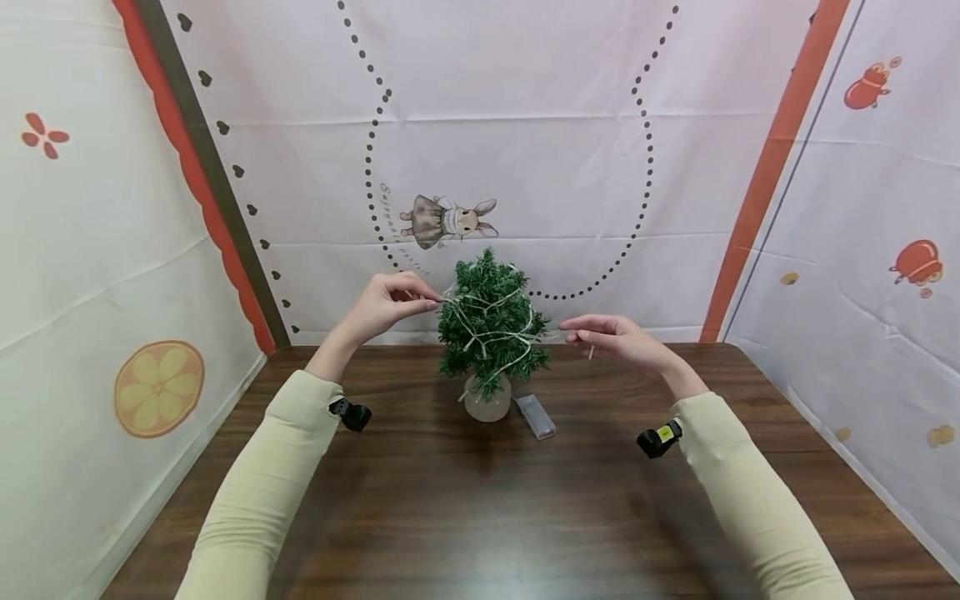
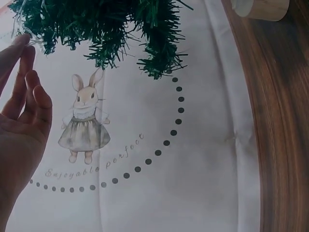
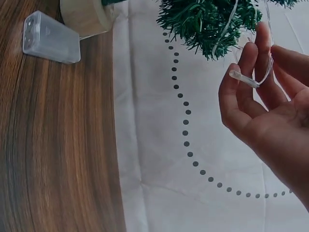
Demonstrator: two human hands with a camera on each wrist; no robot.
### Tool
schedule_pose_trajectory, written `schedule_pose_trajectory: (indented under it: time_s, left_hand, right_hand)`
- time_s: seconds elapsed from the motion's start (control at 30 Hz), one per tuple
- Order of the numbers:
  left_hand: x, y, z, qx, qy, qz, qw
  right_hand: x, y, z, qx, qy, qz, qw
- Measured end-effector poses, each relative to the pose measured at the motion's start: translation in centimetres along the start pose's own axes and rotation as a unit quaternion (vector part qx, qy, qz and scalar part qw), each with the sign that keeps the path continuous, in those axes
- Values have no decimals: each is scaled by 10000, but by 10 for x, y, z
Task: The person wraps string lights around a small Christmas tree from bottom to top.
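A small artificial Christmas tree [image 1: 491,321] stands upright on a round pale wooden base [image 1: 487,406]. Clear-wired string lights [image 1: 504,335] loop across its branches. At the tree's left side, my left hand [image 1: 386,307] pinches the wire between thumb and forefinger, right by the needles. My right hand [image 1: 621,340], off the tree's right side, pinches the string lights near their loose end. That end, a clear tip [image 3: 244,79], hangs across the curled fingers in the right wrist view. From there the wire runs up toward the branches.
A clear battery box [image 1: 537,417] lies on the dark wooden table [image 1: 450,517] just right of the base. Behind the tree hangs a printed cloth [image 1: 525,183] with a rabbit figure; more cloth flanks the table on both sides.
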State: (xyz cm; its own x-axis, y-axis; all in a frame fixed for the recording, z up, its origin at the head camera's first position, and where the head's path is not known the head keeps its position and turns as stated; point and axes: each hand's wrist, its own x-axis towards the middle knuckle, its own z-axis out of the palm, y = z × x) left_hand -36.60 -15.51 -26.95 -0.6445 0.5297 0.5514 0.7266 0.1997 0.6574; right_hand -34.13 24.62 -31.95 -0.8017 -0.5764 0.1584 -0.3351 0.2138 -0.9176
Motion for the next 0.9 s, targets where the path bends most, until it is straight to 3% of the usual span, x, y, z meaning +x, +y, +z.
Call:
schedule_pose_trajectory:
  time_s: [0.1,0.3,0.43,0.57,0.73,0.9]
  left_hand:
    - [2,1,2,57,53,-66,9999]
    - [2,-18,1,-55,127,-165,9998]
    - [-1,1,-3,-218,149,-494,9984]
    - [3,18,-2,-15,464,-892,9949]
    - [17,22,9,117,907,-1420,9856]
    - [31,21,20,-11,1305,-1716,9765]
  right_hand:
    - [0,-1,-1,-488,260,157,9983]
    - [-2,3,-1,-756,773,376,9934]
    - [-2,5,-1,-888,971,303,9908]
    - [-1,3,3,-1034,1144,190,9879]
    - [3,2,8,-1151,1385,-74,9836]
    - [10,0,14,-996,1601,-313,9816]
